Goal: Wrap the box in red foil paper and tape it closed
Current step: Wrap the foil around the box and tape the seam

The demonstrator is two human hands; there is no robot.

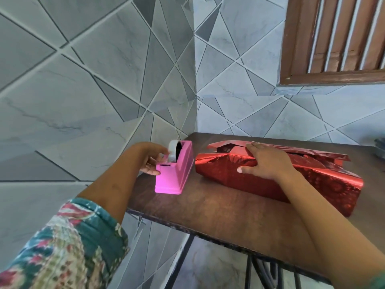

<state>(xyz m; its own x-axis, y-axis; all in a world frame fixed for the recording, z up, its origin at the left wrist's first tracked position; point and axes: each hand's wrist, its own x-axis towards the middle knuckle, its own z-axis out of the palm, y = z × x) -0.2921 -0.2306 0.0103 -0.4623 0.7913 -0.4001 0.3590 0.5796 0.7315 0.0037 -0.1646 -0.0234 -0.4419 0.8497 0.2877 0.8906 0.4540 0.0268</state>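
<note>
A long box wrapped in shiny red foil paper (312,180) lies on the brown table (218,209); its paper edges stand loose along the far side. My right hand (265,161) lies flat on top of the box near its left end, fingers straight, pressing the foil down. A pink tape dispenser (174,176) with a roll of tape (174,151) stands at the table's left edge. My left hand (150,159) is at the dispenser's left side, fingers curled at the tape end beside the roll.
The table stands in a corner of grey tiled walls, with a brown shuttered window (337,38) at the upper right. A dark object (380,147) shows at the far right edge. The table's front and left edges drop to the tiled floor.
</note>
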